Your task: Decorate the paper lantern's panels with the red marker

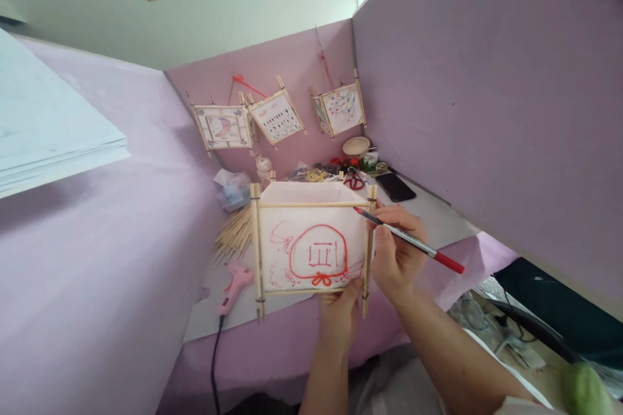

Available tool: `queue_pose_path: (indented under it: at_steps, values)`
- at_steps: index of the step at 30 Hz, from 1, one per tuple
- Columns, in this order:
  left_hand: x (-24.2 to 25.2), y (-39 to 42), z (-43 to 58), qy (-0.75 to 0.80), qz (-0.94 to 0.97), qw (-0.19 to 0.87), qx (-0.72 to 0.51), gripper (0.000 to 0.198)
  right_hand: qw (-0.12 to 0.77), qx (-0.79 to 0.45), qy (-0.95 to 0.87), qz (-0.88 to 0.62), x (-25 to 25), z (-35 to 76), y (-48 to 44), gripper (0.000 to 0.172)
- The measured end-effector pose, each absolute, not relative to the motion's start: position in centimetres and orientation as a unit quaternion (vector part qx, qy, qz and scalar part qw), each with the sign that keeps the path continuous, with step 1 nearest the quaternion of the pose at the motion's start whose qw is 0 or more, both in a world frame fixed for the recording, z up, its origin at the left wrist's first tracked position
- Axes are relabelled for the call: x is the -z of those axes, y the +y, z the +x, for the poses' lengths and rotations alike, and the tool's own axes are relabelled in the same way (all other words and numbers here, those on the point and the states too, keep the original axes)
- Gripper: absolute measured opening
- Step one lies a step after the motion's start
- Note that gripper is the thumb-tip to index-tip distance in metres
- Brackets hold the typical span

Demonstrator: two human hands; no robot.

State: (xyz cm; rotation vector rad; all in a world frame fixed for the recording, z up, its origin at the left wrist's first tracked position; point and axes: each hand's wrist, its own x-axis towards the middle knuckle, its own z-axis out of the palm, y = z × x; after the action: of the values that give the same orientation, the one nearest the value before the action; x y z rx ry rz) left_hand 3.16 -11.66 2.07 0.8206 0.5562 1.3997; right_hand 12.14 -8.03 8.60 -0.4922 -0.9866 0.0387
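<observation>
A square paper lantern (277, 227) with a frame of thin wooden sticks is held up above the table. Its front panel carries a red drawing: a rounded outline with a bow at the bottom, lines inside and curls around it. My left hand (341, 308) grips the lantern from below at its lower edge, thumb on the front panel. Between the fingers of my right hand (396, 253) is a red marker pen (409, 238), its tip close to the panel's upper right corner. Whether the tip touches the paper I cannot tell.
A pink glue gun (237, 282) with a black cord lies left, beside a bundle of thin sticks (233, 233). Finished lanterns (344, 108) hang at the back panel. A phone (396, 187) and red-handled scissors (354, 181) lie behind. Purple partitions (487, 97) flank the table.
</observation>
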Motion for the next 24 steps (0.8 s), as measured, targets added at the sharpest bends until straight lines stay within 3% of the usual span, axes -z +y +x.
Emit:
queue_pose_path:
  at_steps: [24]
  values:
    - [-3.6,-14.7,6.6,0.251,0.274,0.682,-0.63,0.029,0.786,0.016,-0.564,-0.253,-9.3,14.3,-10.0,0.023]
